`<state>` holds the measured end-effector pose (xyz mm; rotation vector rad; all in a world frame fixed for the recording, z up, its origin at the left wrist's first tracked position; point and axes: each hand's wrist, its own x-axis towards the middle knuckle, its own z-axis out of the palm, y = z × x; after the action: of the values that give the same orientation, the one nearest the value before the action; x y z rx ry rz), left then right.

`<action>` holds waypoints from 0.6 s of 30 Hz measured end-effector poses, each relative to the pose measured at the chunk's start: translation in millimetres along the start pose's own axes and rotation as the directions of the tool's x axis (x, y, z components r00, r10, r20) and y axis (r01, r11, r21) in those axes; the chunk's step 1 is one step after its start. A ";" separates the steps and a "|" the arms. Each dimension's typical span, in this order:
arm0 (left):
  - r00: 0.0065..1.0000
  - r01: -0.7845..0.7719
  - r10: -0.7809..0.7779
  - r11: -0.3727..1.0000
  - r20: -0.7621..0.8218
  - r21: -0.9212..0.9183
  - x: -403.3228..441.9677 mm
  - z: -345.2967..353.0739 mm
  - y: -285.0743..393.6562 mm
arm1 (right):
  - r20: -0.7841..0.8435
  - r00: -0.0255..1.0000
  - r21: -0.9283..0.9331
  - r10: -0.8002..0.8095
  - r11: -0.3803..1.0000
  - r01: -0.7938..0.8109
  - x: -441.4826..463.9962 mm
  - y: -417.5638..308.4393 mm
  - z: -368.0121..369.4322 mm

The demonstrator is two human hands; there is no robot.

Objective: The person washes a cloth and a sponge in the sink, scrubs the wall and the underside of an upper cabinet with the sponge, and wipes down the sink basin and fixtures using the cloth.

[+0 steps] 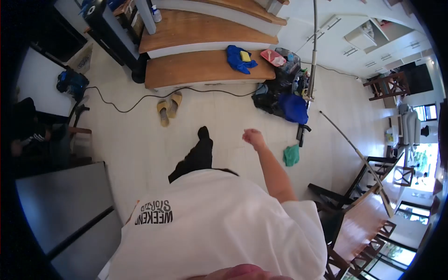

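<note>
My right hand [253, 138] hangs in front of my white shirt, its fingers curled in. I see nothing in it, and it touches nothing. A green cloth [291, 155] lies on the floor to its right, with a black handle-like object [302, 135] just beyond. Ahead to the right is a heap of black plastic bags [280, 86] with a blue bundle [294, 108]. On the lowest stair lie a blue cloth [239, 59], a yellow sponge [245, 56] and a red dustpan-like item [273, 58]. My left hand is out of view.
A wooden staircase [196, 70] rises ahead. Yellow slippers [168, 108] and a black cable [154, 96] lie on the floor before it. A blue machine [72, 81] stands at left. A long pole [350, 144] leans by the dining table [359, 228] at right.
</note>
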<state>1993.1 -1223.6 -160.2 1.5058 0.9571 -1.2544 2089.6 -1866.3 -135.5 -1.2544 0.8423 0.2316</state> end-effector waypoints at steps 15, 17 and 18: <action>0.796 -0.546 0.429 0.813 -0.427 -0.201 -43.7 232.3 466.9 | -0.139 0.948 -0.693 -0.285 0.712 0.112 543.0 -165.1 -29.5; 0.812 -0.516 0.354 0.806 -0.464 -0.289 -38.4 259.5 449.3 | -0.153 0.952 -0.799 -0.264 0.600 0.038 598.1 -186.5 -36.8; 0.831 -0.498 0.333 0.801 -0.446 -0.331 -30.9 272.0 428.0 | -0.195 0.954 -0.778 -0.228 0.629 -0.009 622.4 -195.0 -36.1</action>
<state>2321.4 -1601.2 -71.9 1.4995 0.9822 -0.3953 2615.7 -2139.1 -410.3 -2.2022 0.9321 0.3441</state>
